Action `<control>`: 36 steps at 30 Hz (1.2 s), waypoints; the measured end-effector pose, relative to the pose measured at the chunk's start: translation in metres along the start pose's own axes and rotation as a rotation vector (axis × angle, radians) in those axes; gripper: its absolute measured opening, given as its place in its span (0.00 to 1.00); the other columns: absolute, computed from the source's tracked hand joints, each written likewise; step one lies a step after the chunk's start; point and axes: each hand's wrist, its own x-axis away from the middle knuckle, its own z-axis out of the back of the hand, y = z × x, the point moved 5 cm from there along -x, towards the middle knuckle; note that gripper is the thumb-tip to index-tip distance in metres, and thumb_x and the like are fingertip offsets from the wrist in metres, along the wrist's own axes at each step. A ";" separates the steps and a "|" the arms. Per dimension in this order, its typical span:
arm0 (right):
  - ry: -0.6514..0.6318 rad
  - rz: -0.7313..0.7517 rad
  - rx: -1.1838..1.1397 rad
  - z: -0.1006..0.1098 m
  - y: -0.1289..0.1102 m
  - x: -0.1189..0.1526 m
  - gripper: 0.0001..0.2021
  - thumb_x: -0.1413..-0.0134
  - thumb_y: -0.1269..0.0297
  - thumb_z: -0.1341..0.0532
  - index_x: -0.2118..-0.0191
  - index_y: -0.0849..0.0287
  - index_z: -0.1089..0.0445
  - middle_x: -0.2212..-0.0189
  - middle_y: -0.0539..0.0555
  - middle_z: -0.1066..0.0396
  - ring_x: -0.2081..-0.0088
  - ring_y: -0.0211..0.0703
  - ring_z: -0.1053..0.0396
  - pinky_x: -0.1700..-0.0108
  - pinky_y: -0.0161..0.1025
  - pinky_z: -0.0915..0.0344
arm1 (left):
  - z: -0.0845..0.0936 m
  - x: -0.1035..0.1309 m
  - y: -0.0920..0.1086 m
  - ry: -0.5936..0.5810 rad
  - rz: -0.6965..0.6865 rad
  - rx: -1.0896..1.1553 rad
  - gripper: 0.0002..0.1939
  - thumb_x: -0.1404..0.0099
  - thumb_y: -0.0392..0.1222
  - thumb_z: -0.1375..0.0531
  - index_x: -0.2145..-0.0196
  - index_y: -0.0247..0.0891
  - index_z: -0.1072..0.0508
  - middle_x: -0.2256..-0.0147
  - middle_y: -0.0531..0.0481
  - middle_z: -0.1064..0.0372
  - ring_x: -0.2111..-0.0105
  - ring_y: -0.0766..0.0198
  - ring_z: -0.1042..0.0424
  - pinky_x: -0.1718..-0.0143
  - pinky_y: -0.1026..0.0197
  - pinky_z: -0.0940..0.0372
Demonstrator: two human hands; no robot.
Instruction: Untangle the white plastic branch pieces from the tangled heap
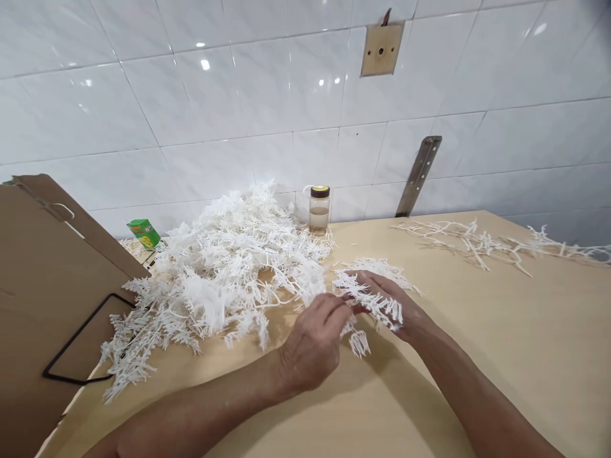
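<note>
My left hand (317, 340) is closed, its fingers pinching a white artificial foliage sprig (372, 299) near its stem. On the other side of the sprig, my right hand (386, 296) curls around it, its fingers partly hidden behind the white fronds. Some fronds hang below the two hands, over the table. A large heap of white artificial foliage (229, 248) lies just left of my hands. Behind my right hand, a flat white piece (382, 270) rests on the tabletop.
A cardboard box (52, 286) with a black wire frame (71, 337) stands at the left. Behind are a small green box (144, 234) and a lidded bottle (319, 213). Bare white branches (482, 242) lie back right on the wooden table (525, 331). A metal bracket (419, 177) leans against the tiled wall.
</note>
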 end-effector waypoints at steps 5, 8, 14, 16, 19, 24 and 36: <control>-0.380 -0.102 0.104 -0.026 -0.002 0.013 0.29 0.48 0.46 0.36 0.44 0.56 0.34 0.66 0.53 0.27 0.65 0.45 0.29 0.65 0.39 0.34 | -0.024 0.024 0.005 -0.304 -0.104 -0.047 0.14 0.42 0.27 0.44 0.57 0.32 0.31 0.61 0.42 0.29 0.61 0.57 0.30 0.61 0.55 0.31; -0.407 -0.060 0.220 -0.027 -0.006 0.015 0.22 0.49 0.53 0.34 0.50 0.57 0.30 0.67 0.51 0.29 0.66 0.42 0.32 0.63 0.38 0.36 | -0.025 0.027 0.007 -0.409 -0.234 -0.054 0.06 0.40 0.30 0.44 0.65 0.34 0.30 0.69 0.46 0.31 0.67 0.60 0.32 0.63 0.57 0.33; -0.257 -0.047 0.269 -0.019 0.002 0.006 0.12 0.50 0.65 0.38 0.57 0.59 0.29 0.71 0.49 0.31 0.70 0.39 0.34 0.67 0.35 0.38 | 0.009 0.027 0.016 -0.344 -0.262 0.038 0.14 0.34 0.37 0.44 0.50 0.35 0.32 0.56 0.42 0.29 0.56 0.59 0.32 0.57 0.57 0.34; -0.199 -0.036 0.226 -0.016 0.004 0.002 0.12 0.51 0.67 0.40 0.58 0.59 0.30 0.71 0.49 0.31 0.70 0.38 0.34 0.68 0.35 0.37 | 0.023 0.028 0.008 -0.208 -0.165 0.004 0.12 0.34 0.41 0.42 0.54 0.35 0.31 0.58 0.43 0.30 0.59 0.59 0.32 0.59 0.56 0.34; -0.185 -0.049 0.172 -0.018 0.006 0.001 0.12 0.49 0.66 0.41 0.57 0.58 0.30 0.75 0.47 0.34 0.75 0.36 0.36 0.73 0.34 0.39 | 0.028 0.032 -0.023 -0.175 0.129 -0.260 0.15 0.35 0.33 0.44 0.50 0.35 0.32 0.59 0.41 0.30 0.59 0.56 0.32 0.60 0.55 0.34; -0.198 -0.045 0.258 -0.024 -0.003 0.003 0.16 0.44 0.51 0.39 0.59 0.59 0.28 0.75 0.48 0.35 0.77 0.34 0.39 0.76 0.32 0.40 | 0.025 0.035 -0.063 -0.384 0.263 -0.469 0.09 0.32 0.34 0.47 0.62 0.40 0.26 0.74 0.48 0.30 0.72 0.61 0.32 0.73 0.63 0.41; -0.086 -0.009 0.269 0.019 -0.026 0.012 0.19 0.50 0.48 0.34 0.62 0.59 0.27 0.70 0.54 0.28 0.68 0.42 0.32 0.70 0.36 0.37 | 0.121 0.012 -0.155 -0.334 0.861 -0.719 0.20 0.31 0.51 0.52 0.57 0.45 0.22 0.71 0.45 0.25 0.70 0.53 0.27 0.68 0.57 0.38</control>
